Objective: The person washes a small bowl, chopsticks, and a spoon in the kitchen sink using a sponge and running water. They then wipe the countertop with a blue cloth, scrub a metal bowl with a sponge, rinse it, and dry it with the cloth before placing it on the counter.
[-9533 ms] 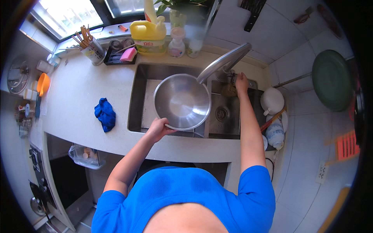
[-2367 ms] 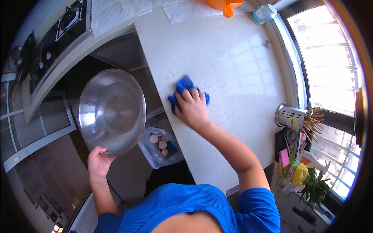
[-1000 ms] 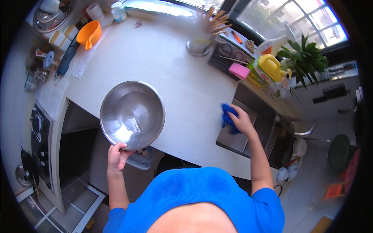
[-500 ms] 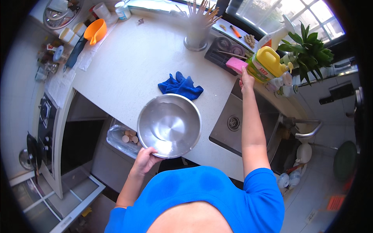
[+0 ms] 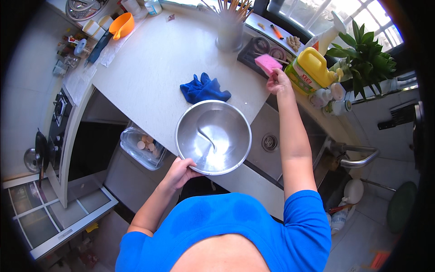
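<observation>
My left hand (image 5: pixel 180 172) grips the near rim of a shiny steel mixing bowl (image 5: pixel 226 136), thumb over the edge. The bowl shows no food inside and hangs over the counter's front edge. In my right hand (image 5: pixel 278 83) is a pink sponge (image 5: pixel 268 64), pinched at its near corner and held up by the dark tray (image 5: pixel 252 51). A yellow jug of detergent (image 5: pixel 312 68) with a pump stands just right of that hand. A crumpled blue cloth (image 5: pixel 204 89) lies on the counter beyond the bowl.
The steel sink (image 5: pixel 260 131) with its faucet (image 5: pixel 362 156) is at the right. A chopstick holder (image 5: pixel 229 36) stands at the back, a potted plant (image 5: pixel 362 59) by the window. Below the counter's left edge is a lined bin (image 5: pixel 136 154) holding eggshells. An orange scoop (image 5: pixel 121 26) sits far left.
The bowl has shifted right with my left hand. My right hand has lifted the pink sponge slightly left and up, away from the detergent jug.
</observation>
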A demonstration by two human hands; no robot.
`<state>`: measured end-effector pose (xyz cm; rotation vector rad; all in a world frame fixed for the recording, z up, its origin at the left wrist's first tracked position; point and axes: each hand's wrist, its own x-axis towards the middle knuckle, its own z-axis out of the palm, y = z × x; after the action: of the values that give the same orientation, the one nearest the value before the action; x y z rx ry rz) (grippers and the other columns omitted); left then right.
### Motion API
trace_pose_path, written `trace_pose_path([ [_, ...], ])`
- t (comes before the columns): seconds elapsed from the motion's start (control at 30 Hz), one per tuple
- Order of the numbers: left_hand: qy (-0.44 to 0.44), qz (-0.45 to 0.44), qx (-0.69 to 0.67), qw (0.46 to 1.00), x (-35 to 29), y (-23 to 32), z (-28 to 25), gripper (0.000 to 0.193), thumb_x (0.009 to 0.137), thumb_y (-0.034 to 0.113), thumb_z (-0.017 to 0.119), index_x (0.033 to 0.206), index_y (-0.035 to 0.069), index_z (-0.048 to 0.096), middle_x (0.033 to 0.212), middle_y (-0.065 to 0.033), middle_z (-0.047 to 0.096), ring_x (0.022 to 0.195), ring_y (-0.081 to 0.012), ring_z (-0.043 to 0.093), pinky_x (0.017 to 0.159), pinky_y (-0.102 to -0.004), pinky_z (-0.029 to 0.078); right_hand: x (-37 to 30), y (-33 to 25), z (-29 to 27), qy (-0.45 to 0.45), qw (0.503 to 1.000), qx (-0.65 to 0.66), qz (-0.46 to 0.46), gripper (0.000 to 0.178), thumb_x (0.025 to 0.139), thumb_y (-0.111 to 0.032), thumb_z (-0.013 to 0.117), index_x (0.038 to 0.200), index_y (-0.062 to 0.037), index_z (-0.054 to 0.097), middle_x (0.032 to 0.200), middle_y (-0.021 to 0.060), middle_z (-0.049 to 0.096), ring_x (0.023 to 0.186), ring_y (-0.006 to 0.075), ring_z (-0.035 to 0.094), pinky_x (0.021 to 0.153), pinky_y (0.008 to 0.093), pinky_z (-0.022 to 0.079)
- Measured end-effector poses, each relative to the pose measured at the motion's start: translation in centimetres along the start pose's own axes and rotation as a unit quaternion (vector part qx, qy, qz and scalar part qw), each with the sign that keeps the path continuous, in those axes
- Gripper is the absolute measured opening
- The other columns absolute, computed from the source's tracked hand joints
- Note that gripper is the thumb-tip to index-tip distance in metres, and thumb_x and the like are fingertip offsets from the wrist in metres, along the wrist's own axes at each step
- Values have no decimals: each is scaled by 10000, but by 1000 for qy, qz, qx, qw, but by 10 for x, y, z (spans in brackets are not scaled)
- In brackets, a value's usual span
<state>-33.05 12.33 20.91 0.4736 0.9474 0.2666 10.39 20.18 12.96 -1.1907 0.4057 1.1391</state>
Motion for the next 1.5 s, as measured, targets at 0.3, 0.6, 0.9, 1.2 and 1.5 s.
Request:
trace_pose_path([
  [0.3,-30,-16,-5,999,21,-2,24,438,754,-12,394,1166,-121,292,1033,-257,492,854,-350,591,744,-449,528,-190,81,-30,-216,712,-517,-423,255,679,-132,656,894,-52,544,795,37,542,638,145,539,592,262,447],
  [0.6,-11,-7,-34,999,0,12,-23,425,739,-34,410,1155,-82,333,1012,-217,520,844,-314,603,692,-425,547,-178,100,56,-177,720,-461,-488,103,772,-70,583,819,0,641,736,125,622,649,184,596,604,270,469],
  [0.9,67,23,-111,991,-46,11,-84,491,731,-36,404,1204,-65,276,1040,-237,500,857,-326,592,726,-429,536,-26,237,199,-219,499,-655,-523,312,786,-55,467,1076,-82,576,916,167,578,840,311,572,735,387,471],
  [1.2,134,45,-193,971,-64,9,-128,558,709,-42,415,1244,-33,256,1102,-220,477,937,-333,558,789,-444,499,-10,256,226,-178,399,-757,-485,381,754,-42,451,1112,-137,541,958,171,486,952,319,485,786,383,443],
  [1.5,193,89,-194,958,-122,59,-178,393,701,9,460,1078,-101,472,959,-200,587,816,-312,614,694,-450,537,-55,286,204,-330,688,-575,-297,121,702,-68,566,791,-14,628,638,39,587,590,89,533,564,228,446],
])
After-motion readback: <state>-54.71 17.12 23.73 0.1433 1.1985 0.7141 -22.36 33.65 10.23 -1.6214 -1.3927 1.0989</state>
